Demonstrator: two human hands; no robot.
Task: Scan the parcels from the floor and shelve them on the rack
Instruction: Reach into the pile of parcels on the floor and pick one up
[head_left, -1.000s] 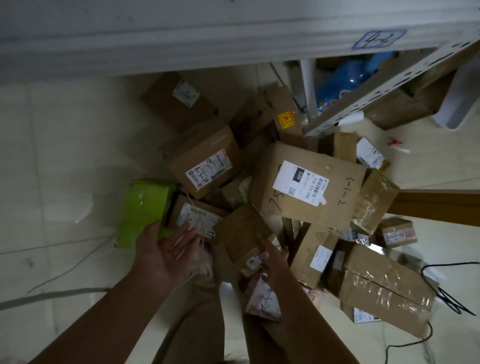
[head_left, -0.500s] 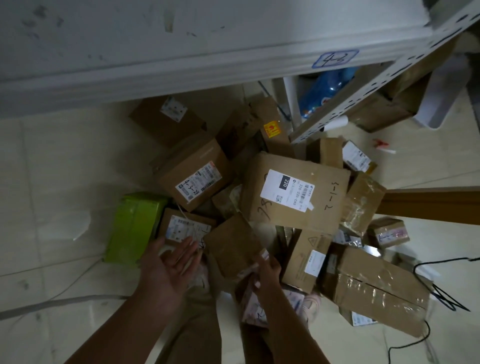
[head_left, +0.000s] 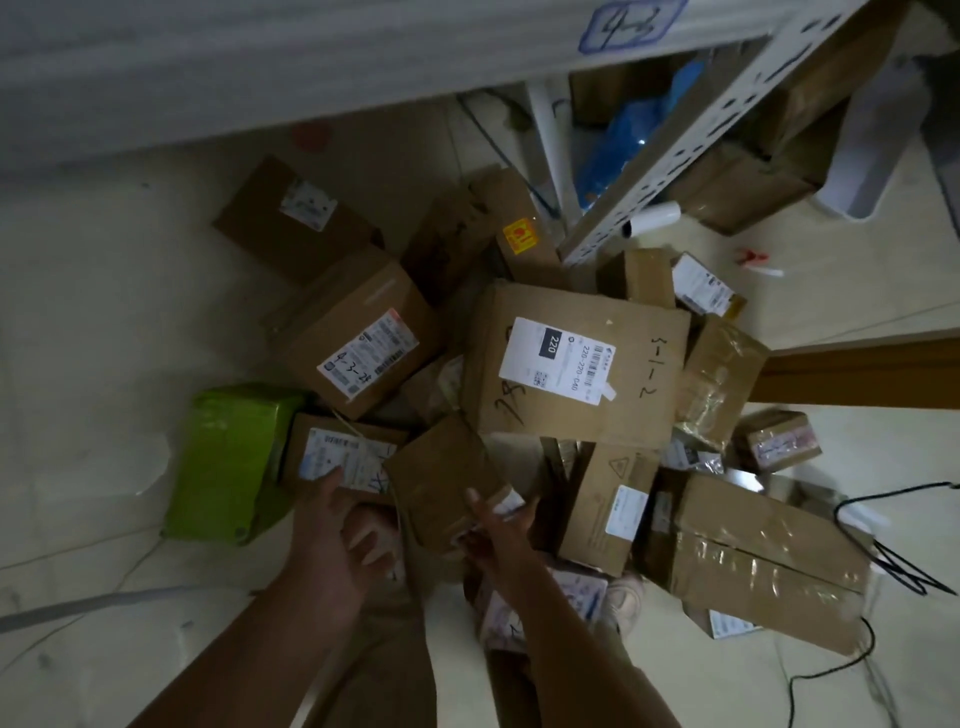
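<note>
on floor pile (head_left: 571, 415), right hand (head_left: 496, 532) grips small box (head_left: 441, 478), left hand (head_left: 337, 535) beside

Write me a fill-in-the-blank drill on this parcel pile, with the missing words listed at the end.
1. The parcel at the pile's left edge is wrapped in ____ plastic.
2. The dark patch on the big box's label reads ____.
3. Under the rack lies a ____ bag.
4. The right hand grips a small box at its ____ sticker.

Missing words: green; 220; blue; white.
</note>
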